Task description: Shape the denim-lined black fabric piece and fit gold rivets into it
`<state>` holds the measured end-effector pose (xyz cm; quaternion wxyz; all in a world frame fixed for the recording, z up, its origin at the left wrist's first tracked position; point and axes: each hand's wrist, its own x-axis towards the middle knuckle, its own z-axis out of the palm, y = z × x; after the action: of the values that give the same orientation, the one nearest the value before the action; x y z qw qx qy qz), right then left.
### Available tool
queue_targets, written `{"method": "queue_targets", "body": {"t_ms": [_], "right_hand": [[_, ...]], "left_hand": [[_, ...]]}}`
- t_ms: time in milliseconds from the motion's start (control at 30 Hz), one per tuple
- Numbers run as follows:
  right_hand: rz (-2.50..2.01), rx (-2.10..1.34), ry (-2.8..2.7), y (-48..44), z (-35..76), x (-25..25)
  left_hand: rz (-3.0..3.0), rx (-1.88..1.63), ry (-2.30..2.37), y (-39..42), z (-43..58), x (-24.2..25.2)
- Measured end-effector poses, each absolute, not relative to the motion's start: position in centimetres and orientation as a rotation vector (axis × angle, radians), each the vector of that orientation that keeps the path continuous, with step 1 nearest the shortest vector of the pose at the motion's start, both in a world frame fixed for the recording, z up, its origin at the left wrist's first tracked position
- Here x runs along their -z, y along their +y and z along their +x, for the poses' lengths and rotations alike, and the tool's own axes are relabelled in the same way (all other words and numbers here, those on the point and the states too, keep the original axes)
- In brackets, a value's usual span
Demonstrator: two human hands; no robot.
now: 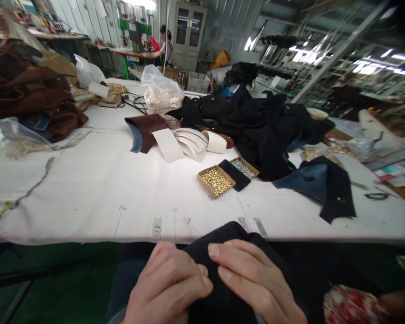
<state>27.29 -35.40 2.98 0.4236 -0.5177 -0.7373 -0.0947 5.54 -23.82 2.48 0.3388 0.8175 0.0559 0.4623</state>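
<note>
A piece of black fabric [222,297] lies over my lap and reaches up against the table's front edge. My left hand [168,283] is closed on its left side, thumb and bent fingers pressed together. My right hand [259,281] grips the same fabric from the right, its fingers curled with the tips pointing at my left hand. A narrow gap separates the two hands. Whatever lies beneath the fingers is hidden. Beyond them on the table, a small box of gold-coloured metal pieces [216,182] sits beside a box of silver-coloured pieces [245,168].
The white table [87,189] carries a heap of black garments [256,121], brown garments [30,94], white strips [189,141] and plastic bags [160,87]. A black and blue piece [324,184] lies at right. A patterned red sleeve [353,306] shows at lower right; another person [165,47] sits far back.
</note>
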Motion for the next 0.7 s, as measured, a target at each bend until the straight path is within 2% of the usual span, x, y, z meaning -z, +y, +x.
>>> {"method": "queue_targets", "body": {"t_ms": [300,700], "right_hand": [[-1.388,0.046,-1.971,-34.4,27.5,-4.0],[-1.440,0.212,-1.787,-36.3,25.7,-2.9]], "left_hand": [[2.150,-1.256,0.220,-23.8,5.1,-2.7],[2.140,-1.184,0.204,-24.1,4.3,-2.7]]}}
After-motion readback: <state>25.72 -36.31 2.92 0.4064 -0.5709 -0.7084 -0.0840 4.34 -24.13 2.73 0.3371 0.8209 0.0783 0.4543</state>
